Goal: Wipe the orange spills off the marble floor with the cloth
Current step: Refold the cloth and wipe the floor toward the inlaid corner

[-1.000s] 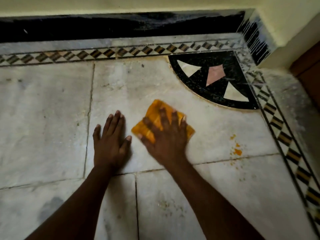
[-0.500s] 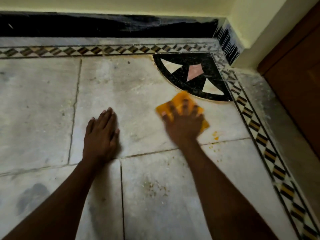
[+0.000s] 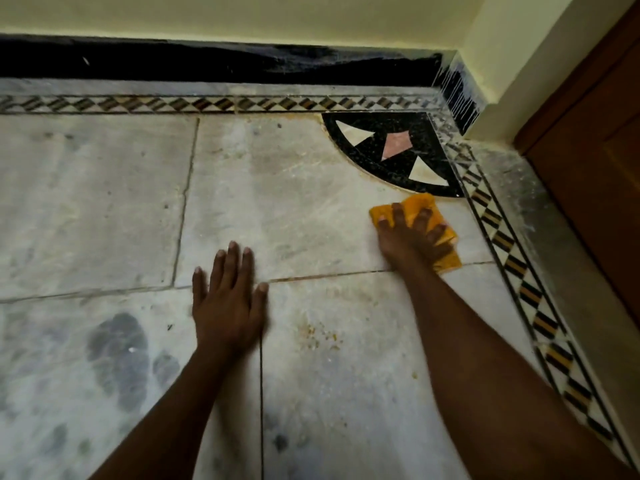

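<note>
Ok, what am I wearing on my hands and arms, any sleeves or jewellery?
Nothing that shows. The left hand and right hand are bare: no gloves, no rings. The left forearm and right forearm are bare down to the picture's edge, with no sleeve, watch or bracelet in view.

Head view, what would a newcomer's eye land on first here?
First, the bright yellow cloth that the right hand presses with spread fingers onto the pale marble floor, near the patterned border on the right. Just beyond it, in the corner, lies a black quarter-circle inlay with white and pink triangles. The left hand rests flat on the floor nearer the middle.
</note>
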### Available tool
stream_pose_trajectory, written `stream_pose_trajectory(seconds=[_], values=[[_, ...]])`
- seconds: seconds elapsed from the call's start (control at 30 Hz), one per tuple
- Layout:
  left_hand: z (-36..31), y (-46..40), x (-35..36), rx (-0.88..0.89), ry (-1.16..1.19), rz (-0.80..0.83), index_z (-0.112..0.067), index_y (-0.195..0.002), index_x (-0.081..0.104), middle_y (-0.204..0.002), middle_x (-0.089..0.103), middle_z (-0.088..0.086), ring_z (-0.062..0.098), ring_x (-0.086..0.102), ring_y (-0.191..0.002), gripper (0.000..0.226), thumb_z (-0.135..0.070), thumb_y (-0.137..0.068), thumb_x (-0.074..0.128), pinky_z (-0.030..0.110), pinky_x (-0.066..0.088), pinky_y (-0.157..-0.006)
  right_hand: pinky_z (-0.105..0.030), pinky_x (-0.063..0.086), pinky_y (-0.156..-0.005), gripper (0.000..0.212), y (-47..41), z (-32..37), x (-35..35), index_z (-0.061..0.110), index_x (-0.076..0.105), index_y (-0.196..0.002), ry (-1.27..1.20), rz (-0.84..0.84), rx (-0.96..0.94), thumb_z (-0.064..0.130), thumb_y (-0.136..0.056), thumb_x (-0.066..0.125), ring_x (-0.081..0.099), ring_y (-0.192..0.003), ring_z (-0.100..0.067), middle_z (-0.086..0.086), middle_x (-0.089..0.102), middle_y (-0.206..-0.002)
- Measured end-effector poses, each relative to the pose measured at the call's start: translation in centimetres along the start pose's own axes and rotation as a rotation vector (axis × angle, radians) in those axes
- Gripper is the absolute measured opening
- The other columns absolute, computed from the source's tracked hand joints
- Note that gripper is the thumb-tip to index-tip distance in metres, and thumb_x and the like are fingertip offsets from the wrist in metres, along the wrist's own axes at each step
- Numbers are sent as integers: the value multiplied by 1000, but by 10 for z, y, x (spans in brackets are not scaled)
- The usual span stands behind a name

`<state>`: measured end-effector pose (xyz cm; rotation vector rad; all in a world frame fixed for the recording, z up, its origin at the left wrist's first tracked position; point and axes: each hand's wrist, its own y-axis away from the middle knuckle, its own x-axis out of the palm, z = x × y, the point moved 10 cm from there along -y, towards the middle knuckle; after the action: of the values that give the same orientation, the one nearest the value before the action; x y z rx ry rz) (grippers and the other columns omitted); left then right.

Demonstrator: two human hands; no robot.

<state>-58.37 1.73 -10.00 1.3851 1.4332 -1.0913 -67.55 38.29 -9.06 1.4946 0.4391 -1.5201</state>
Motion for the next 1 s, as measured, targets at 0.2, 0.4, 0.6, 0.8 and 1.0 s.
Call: stream_pose_trajectory(seconds=[0.2, 0.4, 0.6, 0.8, 1.0], values=[[7, 21, -2, -26, 20, -12, -31, -168, 21, -177, 9, -5, 13, 8, -163, 70, -55, -103, 21, 52, 5, -131, -70, 13, -122, 54, 157, 96, 83, 50, 41, -153, 138, -97, -768, 65, -101, 35, 22, -157, -40, -1, 22, -173], [12, 42, -5, 6, 54, -7, -31, -169, 18, -178, 7, -5, 15, 5, -164, 69, -54, -104, 19, 54, 6, -132, -70, 15, -119, 60, 131, -3, 55, 66, 30, -151, 243, -134, -660, 83, -94, 21, 22, -158, -32, 8, 16, -174], [16, 56, -4, 51, 34, -16, -32, -169, 15, -178, 4, -6, 15, 4, -165, 67, -53, -106, 21, 51, 6, -133, -79, -1, -116, 56, 83, 40, 48, 68, 4, -154, 49, 80, -304, 76, -100, 20, -10, -159, -40, 9, -11, -175], [17, 56, -7, 34, 49, -43, -31, -168, 21, -178, 9, -6, 16, 8, -165, 67, -53, -105, 25, 52, 9, -132, -68, 5, -118, 59, 184, 65, 86, 65, 13, -156, 251, -53, -866, 76, -98, 13, 6, -162, -31, 10, 3, -176], [17, 57, -6, 38, 56, -37, -30, -167, 26, -178, 12, -5, 16, 10, -164, 68, -54, -104, 28, 52, 11, -132, -71, 23, -115, 56, 161, 29, 68, 62, 38, -149, 182, -179, -796, 77, -97, 24, 29, -156, -33, 4, 28, -171]])
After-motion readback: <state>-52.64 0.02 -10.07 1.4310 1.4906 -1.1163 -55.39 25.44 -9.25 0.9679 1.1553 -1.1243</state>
